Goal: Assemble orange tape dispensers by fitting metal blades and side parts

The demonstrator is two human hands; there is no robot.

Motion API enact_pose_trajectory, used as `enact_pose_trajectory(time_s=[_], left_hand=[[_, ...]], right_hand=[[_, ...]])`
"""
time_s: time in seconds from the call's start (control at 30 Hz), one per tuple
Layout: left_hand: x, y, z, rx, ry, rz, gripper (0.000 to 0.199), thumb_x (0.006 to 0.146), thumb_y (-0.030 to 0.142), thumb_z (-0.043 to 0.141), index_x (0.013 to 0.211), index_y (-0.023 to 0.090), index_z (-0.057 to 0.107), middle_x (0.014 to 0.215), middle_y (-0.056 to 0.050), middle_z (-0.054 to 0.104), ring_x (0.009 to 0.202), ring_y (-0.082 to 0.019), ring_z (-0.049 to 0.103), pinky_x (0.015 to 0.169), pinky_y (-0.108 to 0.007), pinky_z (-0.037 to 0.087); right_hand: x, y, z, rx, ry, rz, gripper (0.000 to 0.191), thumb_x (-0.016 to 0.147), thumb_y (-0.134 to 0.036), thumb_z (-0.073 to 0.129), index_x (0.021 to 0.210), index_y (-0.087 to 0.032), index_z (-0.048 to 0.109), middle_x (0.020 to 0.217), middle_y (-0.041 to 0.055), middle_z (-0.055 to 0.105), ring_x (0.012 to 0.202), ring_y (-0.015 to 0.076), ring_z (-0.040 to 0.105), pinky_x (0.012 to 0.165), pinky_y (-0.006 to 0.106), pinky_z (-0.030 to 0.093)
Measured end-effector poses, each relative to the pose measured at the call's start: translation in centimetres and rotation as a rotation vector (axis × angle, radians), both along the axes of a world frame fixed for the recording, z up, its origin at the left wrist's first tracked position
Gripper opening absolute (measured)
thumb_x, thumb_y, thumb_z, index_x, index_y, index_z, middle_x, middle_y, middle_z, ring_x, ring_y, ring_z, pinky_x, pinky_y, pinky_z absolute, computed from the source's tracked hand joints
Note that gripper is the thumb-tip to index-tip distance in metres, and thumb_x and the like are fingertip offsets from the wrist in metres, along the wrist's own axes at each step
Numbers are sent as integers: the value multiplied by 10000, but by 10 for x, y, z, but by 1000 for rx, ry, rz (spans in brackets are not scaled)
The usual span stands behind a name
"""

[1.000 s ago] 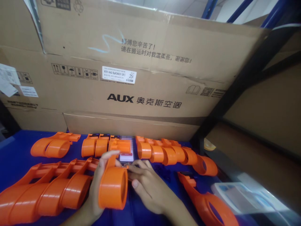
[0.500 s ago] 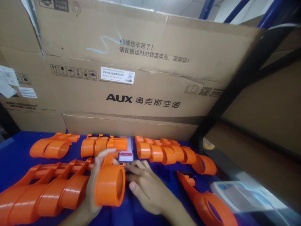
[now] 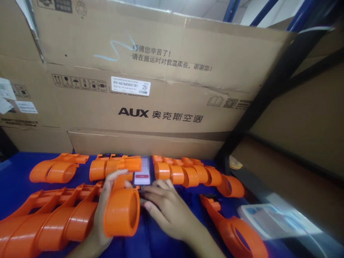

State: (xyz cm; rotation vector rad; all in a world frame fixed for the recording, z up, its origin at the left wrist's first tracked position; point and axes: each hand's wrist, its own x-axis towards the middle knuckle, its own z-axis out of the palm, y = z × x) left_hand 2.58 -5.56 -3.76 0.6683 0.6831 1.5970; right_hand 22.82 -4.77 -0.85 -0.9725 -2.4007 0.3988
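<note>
An orange plastic part with a round ring (image 3: pixel 120 213) is held upright in my left hand (image 3: pixel 103 211), whose fingers wrap round its back and upper end. Close on its right, my right hand (image 3: pixel 168 208) has its fingers bent together at the part's edge, over something small and dark that I cannot make out. Just beyond both hands lies a phone (image 3: pixel 142 177) with a lit screen. More orange parts (image 3: pixel 53 229) overlap in a row at the left, and another row (image 3: pixel 177 174) stands behind my right hand.
A blue surface (image 3: pixel 161 247) carries everything. Behind it stands a large cardboard box (image 3: pixel 166 136). One orange part (image 3: pixel 242 236) and a clear plastic case (image 3: pixel 271 220) lie at the right, near a dark metal post (image 3: pixel 249 111). Further orange parts (image 3: pixel 61 172) sit at the back left.
The view has shifted slightly, so most things appear a little further left. Both hands keep nearly the same pose round the orange part, and more of the phone shows.
</note>
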Motion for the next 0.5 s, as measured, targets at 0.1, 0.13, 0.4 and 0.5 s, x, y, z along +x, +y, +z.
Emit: enact_pose_trajectory(time_s=[0.1,0.13,0.4,0.5], left_hand=[[3,-4,1,-14,63,11,374,894,528,696,1174,280,680,854,-5,756,693,-207,712,663,-298,595],[3,-6,1,-19,86,6,362,905,512,682,1186,284,680,862,-6,754,702,-211,713,675,-305,595],[2,-9,-15,63,506,-17,413,904,536,646,1214,284,748,920,-42,744,899,-254,687,893,-337,518],[6,-15,-13,101,551,-28,424,918,529,628,1247,290,746,970,-57,736,953,-278,677,953,-370,490]], right_hand=[[4,3,-2,-4,120,-71,230,1047,-299,519,1017,-232,736,1038,79,750,973,258,634,880,411,477],[5,3,-3,-15,185,-96,208,1040,-277,524,1011,-235,726,1022,75,745,960,252,650,866,397,491],[2,5,-10,-175,798,-291,115,979,-310,648,1066,-246,608,960,37,685,867,198,682,770,302,536],[3,7,-9,-182,914,-313,176,945,-329,706,1083,-242,640,940,33,691,862,189,672,775,288,531]])
